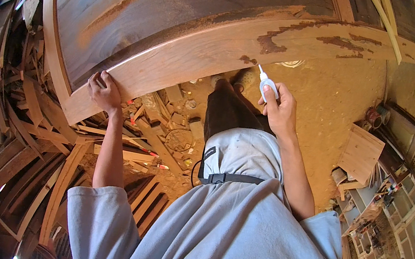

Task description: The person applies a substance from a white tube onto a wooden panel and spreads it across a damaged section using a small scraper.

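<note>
A framed wooden panel [191, 12] crosses the upper view, dark inside, with a lighter lower rail [163, 66] marked by rough red-brown patches [274, 44] on its right part. My left hand [105, 92] grips this rail near the panel's lower left corner, fingers curled over it. My right hand [281, 110] is closed round a small white squeeze bottle [268, 89], whose narrow nozzle points up toward the rail, just below one of the patches.
Wooden planks and offcuts [23, 131] are piled along the left, with scraps [176, 130] on the dirt floor [326, 103] below the panel. At right stand boards [360, 152], tins [374, 117] and lattice frames [384, 221]. Thin strips [388, 27] lean across the panel's right end.
</note>
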Action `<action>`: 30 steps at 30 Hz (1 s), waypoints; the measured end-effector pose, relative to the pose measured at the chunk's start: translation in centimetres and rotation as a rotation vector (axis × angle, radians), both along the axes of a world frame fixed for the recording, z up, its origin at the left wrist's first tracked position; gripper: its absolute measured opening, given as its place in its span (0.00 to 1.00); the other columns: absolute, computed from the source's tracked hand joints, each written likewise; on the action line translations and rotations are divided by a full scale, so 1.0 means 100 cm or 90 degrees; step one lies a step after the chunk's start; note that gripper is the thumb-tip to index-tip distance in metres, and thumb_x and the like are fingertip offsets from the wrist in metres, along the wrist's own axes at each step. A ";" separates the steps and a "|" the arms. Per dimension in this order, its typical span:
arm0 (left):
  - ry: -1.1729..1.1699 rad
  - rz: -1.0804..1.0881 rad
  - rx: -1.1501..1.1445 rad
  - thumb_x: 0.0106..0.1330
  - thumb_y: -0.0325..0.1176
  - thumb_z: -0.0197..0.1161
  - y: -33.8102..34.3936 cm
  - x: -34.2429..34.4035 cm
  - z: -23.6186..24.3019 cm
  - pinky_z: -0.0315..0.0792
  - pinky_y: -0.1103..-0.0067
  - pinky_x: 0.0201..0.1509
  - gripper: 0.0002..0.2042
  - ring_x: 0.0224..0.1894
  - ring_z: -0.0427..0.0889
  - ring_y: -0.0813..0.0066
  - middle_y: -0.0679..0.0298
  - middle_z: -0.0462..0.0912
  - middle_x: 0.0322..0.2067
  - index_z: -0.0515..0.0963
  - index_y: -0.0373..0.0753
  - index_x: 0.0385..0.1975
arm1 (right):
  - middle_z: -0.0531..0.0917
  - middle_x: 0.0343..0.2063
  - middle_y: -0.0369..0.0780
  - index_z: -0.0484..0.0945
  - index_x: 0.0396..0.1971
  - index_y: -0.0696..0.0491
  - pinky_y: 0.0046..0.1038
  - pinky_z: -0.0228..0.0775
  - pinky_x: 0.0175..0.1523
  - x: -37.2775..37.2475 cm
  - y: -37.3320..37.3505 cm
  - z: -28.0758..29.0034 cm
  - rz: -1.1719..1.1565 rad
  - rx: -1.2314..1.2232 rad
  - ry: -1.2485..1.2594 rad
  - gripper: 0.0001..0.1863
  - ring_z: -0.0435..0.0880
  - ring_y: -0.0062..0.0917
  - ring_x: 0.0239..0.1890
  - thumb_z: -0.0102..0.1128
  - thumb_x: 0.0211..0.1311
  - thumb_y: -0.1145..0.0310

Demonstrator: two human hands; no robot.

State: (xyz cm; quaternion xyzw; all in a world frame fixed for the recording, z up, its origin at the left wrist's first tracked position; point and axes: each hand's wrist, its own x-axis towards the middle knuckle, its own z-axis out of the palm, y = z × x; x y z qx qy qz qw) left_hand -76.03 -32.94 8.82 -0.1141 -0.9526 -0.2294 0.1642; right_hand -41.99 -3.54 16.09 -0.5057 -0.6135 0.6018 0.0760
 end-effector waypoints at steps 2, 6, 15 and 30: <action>-0.010 0.004 0.009 0.65 0.43 0.61 -0.002 -0.001 -0.001 0.71 0.66 0.51 0.17 0.46 0.79 0.53 0.51 0.81 0.43 0.81 0.34 0.41 | 0.79 0.17 0.35 0.74 0.28 0.56 0.21 0.64 0.22 0.000 0.000 0.000 0.007 0.007 -0.008 0.16 0.72 0.14 0.16 0.58 0.68 0.58; -0.007 -0.001 0.017 0.65 0.43 0.61 -0.001 0.000 -0.001 0.71 0.66 0.51 0.17 0.46 0.79 0.53 0.51 0.81 0.42 0.80 0.34 0.41 | 0.79 0.17 0.35 0.75 0.28 0.56 0.21 0.64 0.22 -0.002 0.001 0.001 0.013 0.005 0.004 0.16 0.72 0.13 0.16 0.58 0.68 0.58; -0.016 0.002 -0.007 0.65 0.43 0.61 0.001 0.000 0.002 0.71 0.66 0.51 0.17 0.46 0.79 0.54 0.51 0.81 0.42 0.81 0.34 0.41 | 0.79 0.16 0.34 0.74 0.26 0.56 0.22 0.63 0.22 -0.003 0.001 0.002 0.032 0.010 -0.006 0.16 0.72 0.13 0.16 0.58 0.68 0.59; -0.020 0.012 -0.010 0.65 0.44 0.60 0.002 0.001 0.003 0.71 0.66 0.52 0.18 0.47 0.79 0.53 0.51 0.81 0.44 0.81 0.34 0.42 | 0.80 0.17 0.35 0.75 0.27 0.56 0.24 0.65 0.25 -0.003 -0.002 0.002 0.064 0.019 -0.025 0.16 0.74 0.15 0.19 0.58 0.68 0.59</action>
